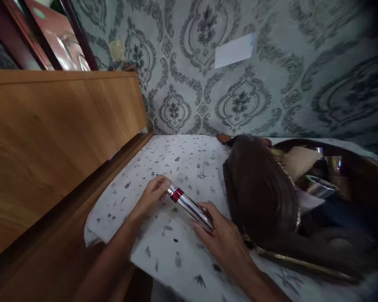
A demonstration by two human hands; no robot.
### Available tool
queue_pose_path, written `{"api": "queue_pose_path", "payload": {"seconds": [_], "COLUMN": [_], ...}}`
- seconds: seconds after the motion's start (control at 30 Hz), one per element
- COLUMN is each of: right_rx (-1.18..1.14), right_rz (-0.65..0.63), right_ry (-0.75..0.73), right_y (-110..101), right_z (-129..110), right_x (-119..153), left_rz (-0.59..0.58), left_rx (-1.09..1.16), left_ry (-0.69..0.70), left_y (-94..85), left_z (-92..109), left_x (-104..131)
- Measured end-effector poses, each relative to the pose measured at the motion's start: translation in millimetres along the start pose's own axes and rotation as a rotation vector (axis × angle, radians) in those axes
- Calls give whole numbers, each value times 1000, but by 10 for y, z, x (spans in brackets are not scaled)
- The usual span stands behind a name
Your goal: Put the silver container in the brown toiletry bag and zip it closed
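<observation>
Slim silver metal tube with a red band (189,205) held over the white patterned bedsheet (176,251), between both hands. Left hand (151,195): fingertips pinched on the cap end beside the red band. Right hand (222,237): fingers curled under the tube's lower end, gripping it. Cap appears seated (seam closed, as far as blur allows), so opening looks not yet done. Open dark brown handbag (261,193) lies just right of the hands, contents showing.
</observation>
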State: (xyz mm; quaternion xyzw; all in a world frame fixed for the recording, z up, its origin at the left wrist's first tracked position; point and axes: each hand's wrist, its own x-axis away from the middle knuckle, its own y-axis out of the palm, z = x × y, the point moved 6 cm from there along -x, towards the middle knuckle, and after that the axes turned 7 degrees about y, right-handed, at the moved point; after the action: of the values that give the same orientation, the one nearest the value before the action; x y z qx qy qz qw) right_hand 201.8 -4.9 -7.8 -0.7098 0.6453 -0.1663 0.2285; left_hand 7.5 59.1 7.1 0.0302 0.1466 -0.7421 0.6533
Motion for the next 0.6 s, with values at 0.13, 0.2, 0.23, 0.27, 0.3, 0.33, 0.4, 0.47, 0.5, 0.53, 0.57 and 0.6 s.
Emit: {"api": "queue_pose_path", "payload": {"seconds": [0.13, 0.2, 0.23, 0.27, 0.3, 0.33, 0.4, 0.47, 0.5, 0.53, 0.57, 0.6], "right_rx": [-52, -88, -102, -113, -122, -130, -161, -247, -318, -403, -492, -576], "right_rz": [-32, -45, -52, -59, -70, -81, -116, -190, -248, -312, -377, -431], "right_ry": [21, 30, 34, 37, 37, 35, 37, 71, 104, 145, 187, 228], "right_y": [-39, -31, -22, -12, -1, 8, 29, 71, 107, 149, 195, 236], "right_z": [-22, -32, -38, -46, -55, -65, -76, -59, -42, -22, -5, 9], "right_x": [26, 28, 28, 31, 35, 41, 56, 68, 74, 81, 89, 97], "left_rz": [-51, -38, -23, -8, 1, -1, -17, -15, -2, 14, 28, 37], "left_rx": [63, 72, 72, 68, 59, 45, 8, -13, -17, -21, -29, -40], "left_ry": [65, 68, 62, 54, 51, 56, 75, 92, 95, 96, 98, 100], "left_y": [20, 19, 18, 20, 26, 40, 74, 94, 94, 89, 82, 75], "left_z": [101, 129, 138, 144, 153, 164, 182, 187, 183, 177, 171, 168], "left_x": [40, 55, 61, 68, 75, 81, 89, 89, 87, 84, 81, 79]}}
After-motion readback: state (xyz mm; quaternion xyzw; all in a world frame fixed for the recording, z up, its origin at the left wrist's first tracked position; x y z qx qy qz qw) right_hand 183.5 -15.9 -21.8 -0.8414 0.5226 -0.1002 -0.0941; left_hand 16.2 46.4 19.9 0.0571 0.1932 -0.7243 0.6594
